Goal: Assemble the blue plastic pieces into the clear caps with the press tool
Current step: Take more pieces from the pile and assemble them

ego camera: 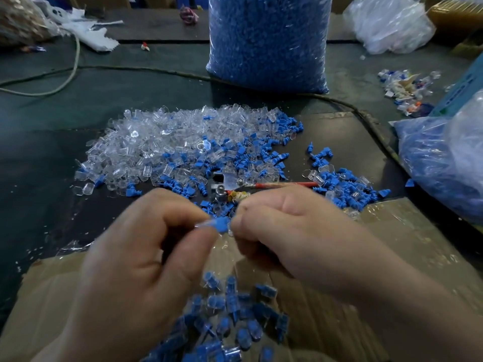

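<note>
Both hands meet at centre frame, low over the cardboard sheet [407, 231]. The left hand [136, 257] has its fingers [183, 205] curled, thumb and forefinger pinching a blue piece [221, 222] by one end. The right hand [300, 236] is curled tight as well, pinching what looks like a clear cap [230, 232] right against that blue piece; motion blur hides how far the two are seated.

Just above the knuckles, the press tool [226, 184] lies on the desk [52, 105], untouched, its metal head among scattered parts and its red handle [286, 184] pointing right. Behind it spreads a wide heap of clear caps [156, 142], with loose blue pieces [261, 150] mixed along its right edge. At the bottom centre, under the wrists, sits a pile of assembled blue-in-clear pieces [230, 314]. A tall bag of blue parts [269, 40] stands upright at top centre, and a dark cable [156, 70] runs across the desk in front of it.
</note>
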`<state>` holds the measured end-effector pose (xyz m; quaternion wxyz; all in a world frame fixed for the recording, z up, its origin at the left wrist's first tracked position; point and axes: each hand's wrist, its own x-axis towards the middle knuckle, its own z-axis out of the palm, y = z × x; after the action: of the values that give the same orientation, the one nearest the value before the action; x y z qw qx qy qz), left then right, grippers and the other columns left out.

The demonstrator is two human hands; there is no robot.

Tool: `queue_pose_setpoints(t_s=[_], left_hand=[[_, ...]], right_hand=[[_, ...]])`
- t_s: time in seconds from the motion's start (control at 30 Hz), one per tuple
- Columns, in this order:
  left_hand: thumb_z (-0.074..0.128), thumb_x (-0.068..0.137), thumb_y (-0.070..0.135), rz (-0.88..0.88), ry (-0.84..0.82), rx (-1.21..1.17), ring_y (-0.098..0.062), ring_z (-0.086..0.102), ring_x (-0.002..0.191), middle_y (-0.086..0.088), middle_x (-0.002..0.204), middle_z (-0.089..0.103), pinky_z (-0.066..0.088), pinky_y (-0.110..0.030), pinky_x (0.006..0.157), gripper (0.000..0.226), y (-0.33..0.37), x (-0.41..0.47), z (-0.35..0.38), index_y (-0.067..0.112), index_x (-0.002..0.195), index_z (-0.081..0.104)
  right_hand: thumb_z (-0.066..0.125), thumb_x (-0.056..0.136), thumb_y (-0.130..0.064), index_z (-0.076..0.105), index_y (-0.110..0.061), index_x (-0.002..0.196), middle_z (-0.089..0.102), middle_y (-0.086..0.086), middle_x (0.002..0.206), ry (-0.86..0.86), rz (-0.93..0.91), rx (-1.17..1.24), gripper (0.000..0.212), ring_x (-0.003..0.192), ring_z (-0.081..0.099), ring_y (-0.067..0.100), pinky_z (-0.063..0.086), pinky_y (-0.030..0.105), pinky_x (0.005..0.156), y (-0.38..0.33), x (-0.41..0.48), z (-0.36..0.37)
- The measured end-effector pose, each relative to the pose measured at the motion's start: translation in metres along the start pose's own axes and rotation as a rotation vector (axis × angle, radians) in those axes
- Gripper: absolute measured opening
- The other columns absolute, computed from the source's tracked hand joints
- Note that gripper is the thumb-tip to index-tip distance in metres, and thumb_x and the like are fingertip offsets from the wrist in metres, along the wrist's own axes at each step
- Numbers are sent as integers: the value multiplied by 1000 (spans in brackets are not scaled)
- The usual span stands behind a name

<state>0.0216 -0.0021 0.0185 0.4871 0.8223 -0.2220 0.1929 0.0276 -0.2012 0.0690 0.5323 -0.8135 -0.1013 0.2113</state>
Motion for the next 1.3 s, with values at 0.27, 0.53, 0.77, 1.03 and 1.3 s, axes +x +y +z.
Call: queue_pose_setpoints(t_s=[0.27, 0.53, 0.77, 1.03, 1.3], left_hand=[[55, 80, 56, -370, -295, 348, -7, 61, 45, 15, 57, 65, 55, -37, 38, 23, -21, 1, -13, 36, 82, 64], [49, 68, 62, -279, -551, 524, 8, 59, 77, 32, 79, 62, 51, -28, 51, 24, -6, 6, -8, 47, 83, 60], [39, 79, 81, -258, -484, 500, 8, 59, 74, 31, 78, 61, 46, -24, 46, 44, -1, 7, -7, 43, 76, 61], [44, 81, 64, -323, -161, 355, 3, 61, 69, 23, 72, 65, 42, -23, 40, 30, -5, 7, 0, 39, 80, 62], [47, 79, 61, -299, -47, 219, 8, 61, 83, 30, 93, 64, 46, -20, 51, 24, -2, 2, 11, 47, 92, 62]], right_hand=[[49, 80, -74, 52, -36, 94, 57, -15, 78, 57, 142, -1058, 41, 68, 51, 2, 47, 27, 57, 13, -8, -29], [54, 89, -59, 48, -30, 105, 56, -10, 83, 77, 44, -1014, 33, 73, 53, 11, 50, 34, 61, 27, 12, -12], [47, 96, -43, 55, -26, 90, 53, -9, 82, 124, -55, -1003, 20, 74, 53, 11, 49, 31, 63, 29, 26, -3], [53, 95, -42, 60, -30, 107, 52, -8, 100, 9, -25, -965, 19, 93, 50, 14, 48, 34, 83, 30, 23, -12], [64, 89, -30, 62, -33, 81, 66, -9, 75, 232, -48, -361, 8, 66, 65, 2, 58, 25, 61, 35, 19, -16]])
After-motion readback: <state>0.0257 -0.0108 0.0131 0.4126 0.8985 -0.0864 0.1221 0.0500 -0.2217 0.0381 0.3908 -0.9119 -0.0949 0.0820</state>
